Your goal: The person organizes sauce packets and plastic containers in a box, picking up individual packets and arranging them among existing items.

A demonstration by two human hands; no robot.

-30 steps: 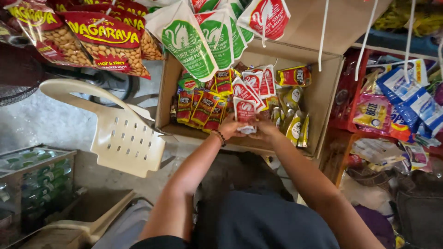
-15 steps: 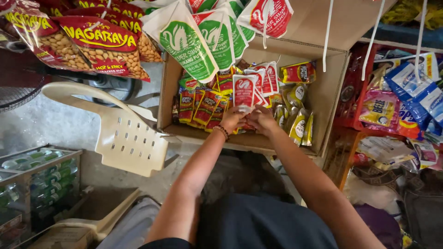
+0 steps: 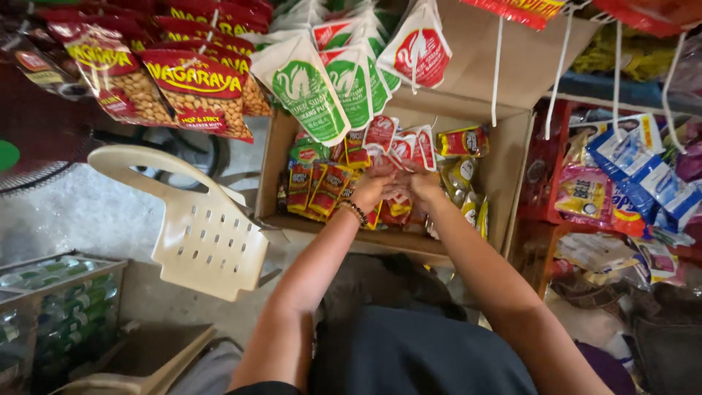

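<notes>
A: What are the two hands doing over the open brown cardboard box [image 3: 504, 175]?

B: Both are reaching into it together. The left hand [image 3: 371, 189], with a dark beaded bracelet [image 3: 354, 212] at its wrist, and the right hand [image 3: 423, 184] are meeting at the middle of the box, fingers curled around a strip of small red-and-white sachets [image 3: 398, 145]. I am judging both as gripping that strip, though the fingertips are blurring into the packets.

A: And where is the strip sitting?

B: Inside the box, toward its far wall, standing up just above the hands. Red-and-yellow sachets [image 3: 316, 184] are lying in the box's left part, and yellow pouches [image 3: 462, 175] are filling its right part.

A: How far along is the sorting looking?

B: Early to midway, I would say. The box is holding plenty of packets, so much is waiting to be handled. Only this one strip is being lifted or separated right now.

A: Anything around the box?

B: Left of the box, a cream perforated plastic chair [image 3: 201, 234] is tilting toward it. Above the box, green-and-white hanging bags [image 3: 311, 88] and red peanut packs [image 3: 194, 91] are dangling. Right of it, blue-and-white packets [image 3: 636, 172] are hanging.
</notes>
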